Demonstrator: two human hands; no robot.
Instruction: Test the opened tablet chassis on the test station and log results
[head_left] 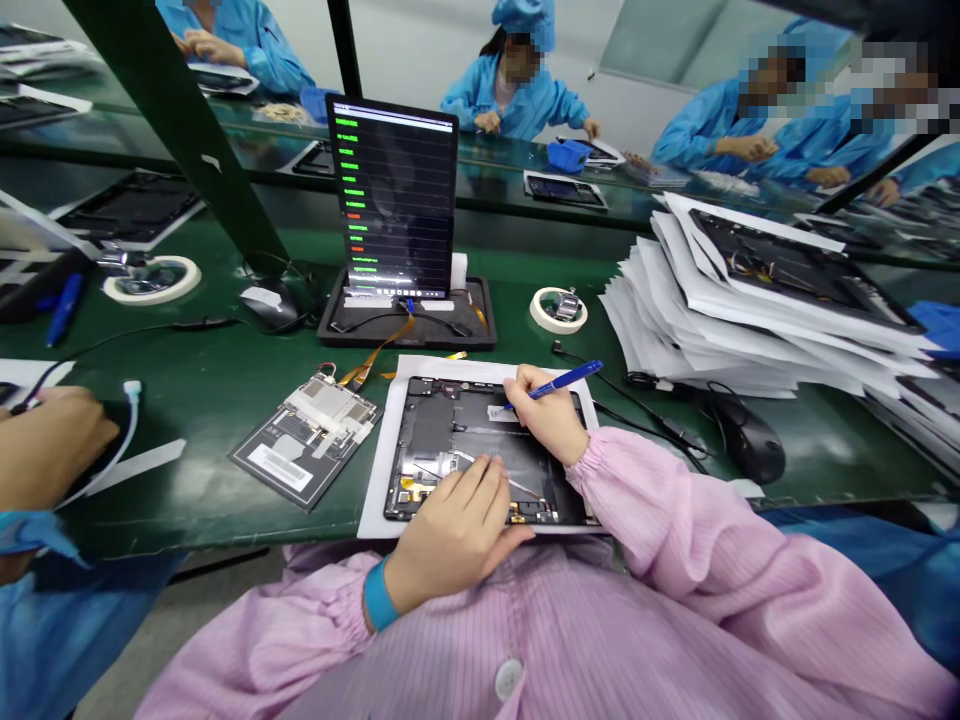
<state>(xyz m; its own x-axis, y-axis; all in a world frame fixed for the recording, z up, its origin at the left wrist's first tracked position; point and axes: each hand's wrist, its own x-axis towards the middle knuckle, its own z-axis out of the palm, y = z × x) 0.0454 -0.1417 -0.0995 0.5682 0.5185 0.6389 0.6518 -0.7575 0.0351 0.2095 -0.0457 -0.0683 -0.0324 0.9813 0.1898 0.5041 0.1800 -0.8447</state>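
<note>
Room left, clutter right.
I'm finding bare table (206,400) left of the board (300,440); beyond the tablet (427,425) the screen (397,200) is blocking; cable (679,432), mouse (748,437) and paper stack (667,310) are crowding right.

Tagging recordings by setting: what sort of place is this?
Likely an electronics assembly or repair workshop: an opened tablet-like device, a stack of white sheets topped by a similar open unit, and workers in blue smocks opposite.

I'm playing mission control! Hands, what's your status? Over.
Right hand holding blue pen, tip at white label. Left hand resting on opened tablet. Tablet partly hidden by that hand.
</note>
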